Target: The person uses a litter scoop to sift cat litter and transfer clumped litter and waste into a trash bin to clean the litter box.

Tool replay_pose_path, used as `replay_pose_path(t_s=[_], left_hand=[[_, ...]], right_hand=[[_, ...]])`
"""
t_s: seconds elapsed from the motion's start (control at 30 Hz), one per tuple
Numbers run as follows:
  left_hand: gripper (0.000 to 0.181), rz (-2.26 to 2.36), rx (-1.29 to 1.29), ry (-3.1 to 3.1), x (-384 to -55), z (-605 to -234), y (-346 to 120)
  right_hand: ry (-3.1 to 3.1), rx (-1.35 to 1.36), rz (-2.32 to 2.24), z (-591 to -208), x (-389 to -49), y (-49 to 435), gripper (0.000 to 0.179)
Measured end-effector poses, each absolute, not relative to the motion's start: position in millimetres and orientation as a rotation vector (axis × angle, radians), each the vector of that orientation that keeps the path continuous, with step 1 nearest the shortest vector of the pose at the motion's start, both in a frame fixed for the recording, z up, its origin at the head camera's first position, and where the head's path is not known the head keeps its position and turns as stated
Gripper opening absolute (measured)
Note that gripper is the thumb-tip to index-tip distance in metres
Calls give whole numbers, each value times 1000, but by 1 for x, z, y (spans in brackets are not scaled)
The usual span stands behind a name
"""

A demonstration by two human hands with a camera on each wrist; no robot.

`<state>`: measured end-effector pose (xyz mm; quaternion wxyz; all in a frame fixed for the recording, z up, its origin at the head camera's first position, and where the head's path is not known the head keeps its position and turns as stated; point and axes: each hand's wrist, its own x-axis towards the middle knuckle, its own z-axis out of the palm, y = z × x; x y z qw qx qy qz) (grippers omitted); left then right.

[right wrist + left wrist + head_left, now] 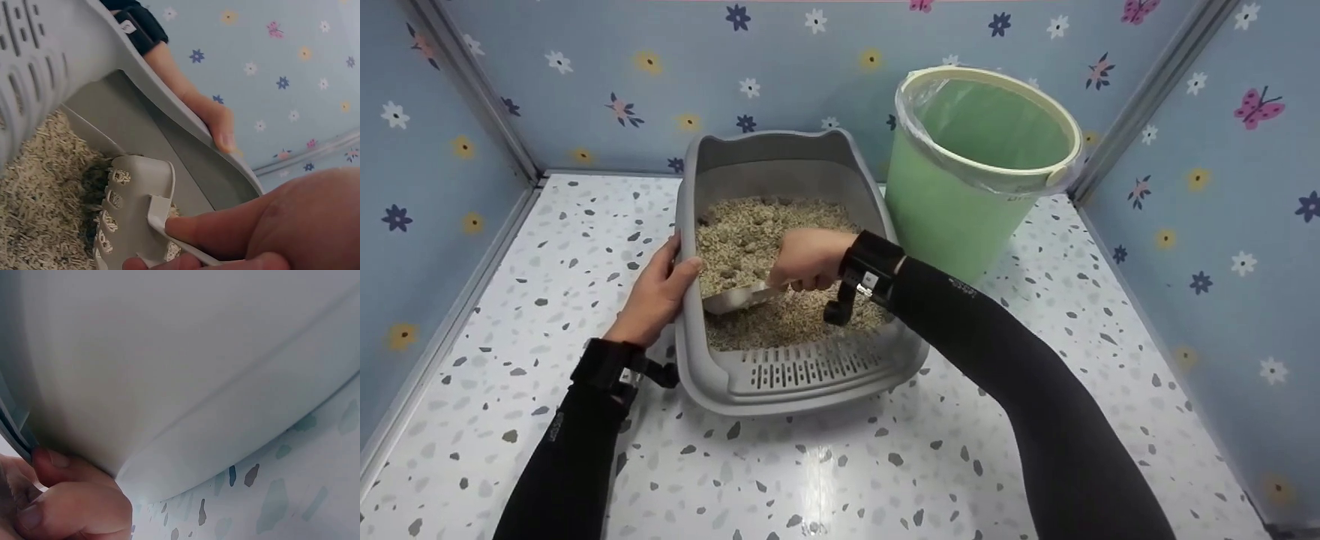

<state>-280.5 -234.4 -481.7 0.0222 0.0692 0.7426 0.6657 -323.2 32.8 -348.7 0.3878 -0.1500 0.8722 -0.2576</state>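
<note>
Black lettered sleeves [1039, 390], black wrist straps [601, 361]

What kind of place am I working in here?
Probably a small mock-up of a home pet corner: a grey litter box holding pellet litter, a lined green bin beside it, and flower-patterned panels on three sides.

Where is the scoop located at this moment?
In the head view, the scoop is in the right hand, inside the gray litter box, near its left side.
</note>
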Motion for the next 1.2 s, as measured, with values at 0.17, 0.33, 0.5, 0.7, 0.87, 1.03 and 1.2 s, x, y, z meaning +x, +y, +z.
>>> replay_pose_path(t_s=[0.17,0.33,0.5,0.7,0.87,1.03,1.2], left_hand=[[80,2051,217,2313,-281,-480,-233],[77,2056,267,2299,-283,-481,-232],[77,2071,267,2292,-283,-482,-233],[76,2086,256,2282,-282,-482,-232],[77,2094,242,2295,-282,-483,-232],[74,2089,235,2295,-281,-483,-232],[74,2094,237,2290,-281,-483,-233]], right_hand=[[2173,-313,-741,-346,-338,38,30],[2118,-228,-850,-346,-353,46,36],[2118,-163,-950,-346,-367,56,34],[2085,-99,-1046,-344,-379,69,33],[2046,-68,-1126,-339,-384,77,36],[2010,-8,-1201,-336,-389,86,37],[2008,7,-1236,-331,-391,96,39]])
